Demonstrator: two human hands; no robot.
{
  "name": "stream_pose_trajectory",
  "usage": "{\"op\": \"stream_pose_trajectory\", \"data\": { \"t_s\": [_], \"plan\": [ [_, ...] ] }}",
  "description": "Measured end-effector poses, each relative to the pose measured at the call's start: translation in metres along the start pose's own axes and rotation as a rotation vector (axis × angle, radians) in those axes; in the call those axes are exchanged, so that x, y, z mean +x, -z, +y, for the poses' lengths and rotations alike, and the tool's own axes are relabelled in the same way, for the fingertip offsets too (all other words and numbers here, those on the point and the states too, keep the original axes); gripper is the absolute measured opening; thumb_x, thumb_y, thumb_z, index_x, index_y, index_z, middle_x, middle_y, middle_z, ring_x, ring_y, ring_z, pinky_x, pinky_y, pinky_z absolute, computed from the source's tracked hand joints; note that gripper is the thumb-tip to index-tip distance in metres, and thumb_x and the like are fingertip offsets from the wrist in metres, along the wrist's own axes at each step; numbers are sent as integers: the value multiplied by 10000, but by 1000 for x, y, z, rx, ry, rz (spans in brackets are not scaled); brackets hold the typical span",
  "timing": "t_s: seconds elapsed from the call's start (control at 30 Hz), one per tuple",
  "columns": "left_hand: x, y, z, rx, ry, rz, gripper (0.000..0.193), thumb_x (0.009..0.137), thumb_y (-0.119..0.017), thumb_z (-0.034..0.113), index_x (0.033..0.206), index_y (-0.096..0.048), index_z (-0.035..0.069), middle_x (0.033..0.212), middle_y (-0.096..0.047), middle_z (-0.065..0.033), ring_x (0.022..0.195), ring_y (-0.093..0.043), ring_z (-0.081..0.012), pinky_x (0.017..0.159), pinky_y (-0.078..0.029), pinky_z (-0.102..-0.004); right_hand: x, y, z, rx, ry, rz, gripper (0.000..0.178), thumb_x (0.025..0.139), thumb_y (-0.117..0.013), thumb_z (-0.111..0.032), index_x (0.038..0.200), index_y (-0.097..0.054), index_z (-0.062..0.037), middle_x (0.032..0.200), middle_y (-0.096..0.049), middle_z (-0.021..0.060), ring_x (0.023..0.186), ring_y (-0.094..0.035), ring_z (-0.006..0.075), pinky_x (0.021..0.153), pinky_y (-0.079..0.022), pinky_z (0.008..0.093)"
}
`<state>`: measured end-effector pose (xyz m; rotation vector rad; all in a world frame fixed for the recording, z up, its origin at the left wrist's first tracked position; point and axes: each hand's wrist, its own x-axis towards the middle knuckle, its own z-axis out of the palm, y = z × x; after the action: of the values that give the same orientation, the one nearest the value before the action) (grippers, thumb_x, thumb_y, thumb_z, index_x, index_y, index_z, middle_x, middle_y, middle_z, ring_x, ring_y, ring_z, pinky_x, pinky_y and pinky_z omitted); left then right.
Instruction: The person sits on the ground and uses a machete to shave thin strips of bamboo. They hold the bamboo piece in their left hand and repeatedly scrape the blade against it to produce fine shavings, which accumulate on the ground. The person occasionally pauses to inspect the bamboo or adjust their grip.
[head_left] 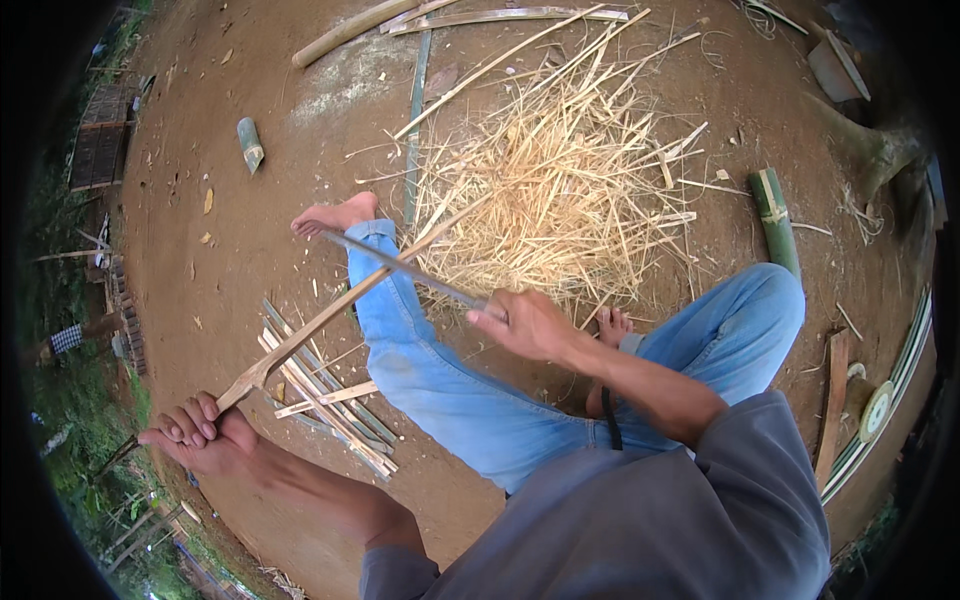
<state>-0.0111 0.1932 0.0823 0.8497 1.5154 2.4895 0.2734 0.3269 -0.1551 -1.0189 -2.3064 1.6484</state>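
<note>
My left hand (205,435) is wrapped round the lower end of a long bamboo strip (325,315), which slants up and right across my outstretched left shin. Near my grip the strip is wider and has a small stub on its edge. My right hand (528,325) is closed round the handle of a long-bladed knife (415,270), its handle mostly hidden by the fingers. The blade points up and left and crosses the strip just above the shin. Whether its edge touches the strip I cannot tell.
A pile of pale shavings (550,190) lies beyond my legs. Split strips (330,390) rest on the dirt at left. Green bamboo pieces (250,145) lie about, one bamboo section (774,220) by my right knee. At right are a wooden board (833,400) and a round disc (876,411).
</note>
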Motion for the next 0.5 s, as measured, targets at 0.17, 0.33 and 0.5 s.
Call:
{"op": "stream_pose_trajectory", "data": {
  "t_s": [0.17, 0.33, 0.5],
  "plan": [
    [29, -11, -52, -28, 59, -68, 499, 1043, -340, 430, 642, -425, 146, 464, -327, 53, 396, -287, -74, 466, -316, -234, 87, 19, 89, -41, -133, 123, 573, 967, -484, -507, 827, -617, 32, 521, -577, 187, 496, -621, 352, 532, -517, 471],
    [64, -1, -100, -5, 55, -10, 511, 1041, -320, 445, 647, -440, 143, 447, -331, 49, 382, -292, -74, 461, -333, -234, 112, 17, 67, -81, -105, -49, 544, 962, -495, -504, 810, -611, 6, 510, -551, 118, 486, -579, 260, 496, -482, 424],
    [80, -10, -130, 12, 122, -43, 520, 1043, -301, 449, 639, -423, 146, 457, -323, 52, 404, -303, -89, 491, -337, -254, 180, 12, 176, -95, -262, 172, 593, 954, -482, -528, 894, -624, 44, 612, -611, 208, 570, -627, 361, 586, -509, 458]
  ]
}}
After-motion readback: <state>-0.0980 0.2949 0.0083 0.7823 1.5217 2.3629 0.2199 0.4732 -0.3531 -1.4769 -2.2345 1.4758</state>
